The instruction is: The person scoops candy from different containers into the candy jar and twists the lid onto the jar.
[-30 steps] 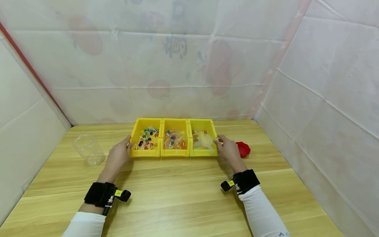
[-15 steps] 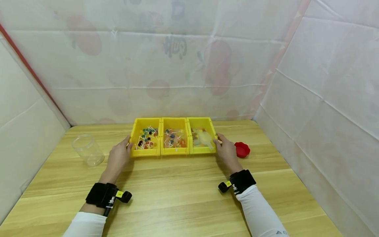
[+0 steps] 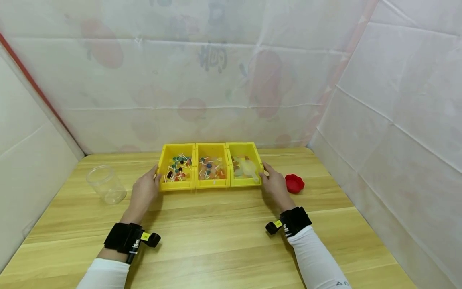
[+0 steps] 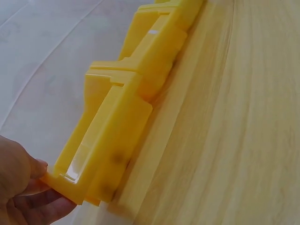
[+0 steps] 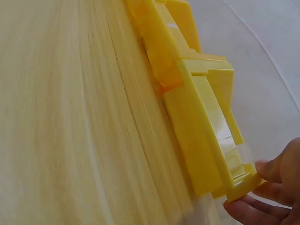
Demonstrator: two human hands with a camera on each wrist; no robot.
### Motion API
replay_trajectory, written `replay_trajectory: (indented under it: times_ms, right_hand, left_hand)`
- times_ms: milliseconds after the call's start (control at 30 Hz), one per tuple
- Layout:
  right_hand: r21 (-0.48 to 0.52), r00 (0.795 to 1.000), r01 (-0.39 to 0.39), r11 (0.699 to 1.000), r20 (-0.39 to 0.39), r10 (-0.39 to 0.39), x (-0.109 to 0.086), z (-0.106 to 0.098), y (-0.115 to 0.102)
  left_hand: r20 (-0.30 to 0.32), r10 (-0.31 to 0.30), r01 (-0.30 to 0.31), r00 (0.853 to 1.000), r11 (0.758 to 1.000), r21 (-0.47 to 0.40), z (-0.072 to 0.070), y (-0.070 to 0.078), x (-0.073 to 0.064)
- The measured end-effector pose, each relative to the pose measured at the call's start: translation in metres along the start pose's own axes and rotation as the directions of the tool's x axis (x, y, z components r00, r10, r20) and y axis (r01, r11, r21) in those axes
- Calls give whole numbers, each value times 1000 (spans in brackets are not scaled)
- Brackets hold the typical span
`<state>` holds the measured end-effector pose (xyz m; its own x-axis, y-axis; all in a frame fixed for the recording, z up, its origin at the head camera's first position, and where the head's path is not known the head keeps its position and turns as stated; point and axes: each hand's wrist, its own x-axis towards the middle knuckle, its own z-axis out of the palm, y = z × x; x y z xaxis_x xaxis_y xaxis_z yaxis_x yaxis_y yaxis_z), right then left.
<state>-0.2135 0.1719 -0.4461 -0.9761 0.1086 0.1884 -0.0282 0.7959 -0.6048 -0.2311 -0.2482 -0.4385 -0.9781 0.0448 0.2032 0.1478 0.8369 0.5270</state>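
1. Now, 3 yellow bins sit side by side at the table's far middle; I can't tell whether their bases touch it.
2. Left hand pinches the left bin's outer near corner, thumb above, fingers below; right hand matches it on the right bin.
3. Danger, I'd judge: 1 hand rising faster would tip the row, sending lollipops sliding!
4. No hand under the middle bin, so weak joints could sag or part.
5. A wide elbow swing might knock the clear jar at left; a sideways shove, the red dish at right.
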Motion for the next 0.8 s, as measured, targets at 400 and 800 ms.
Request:
replay_trajectory:
  times_ms: [400, 800]
  right_hand:
    - [-22, 999, 13, 1000, -45, -14, 1, 3, 5]
    - [-1, 1000, -8, 1000, 3, 8, -2, -3, 1]
  left_hand:
    - [-2, 5, -5, 1000, 999, -40, 1, -3, 1]
    - [-119, 121, -119, 985, 993, 24, -20, 3, -7]
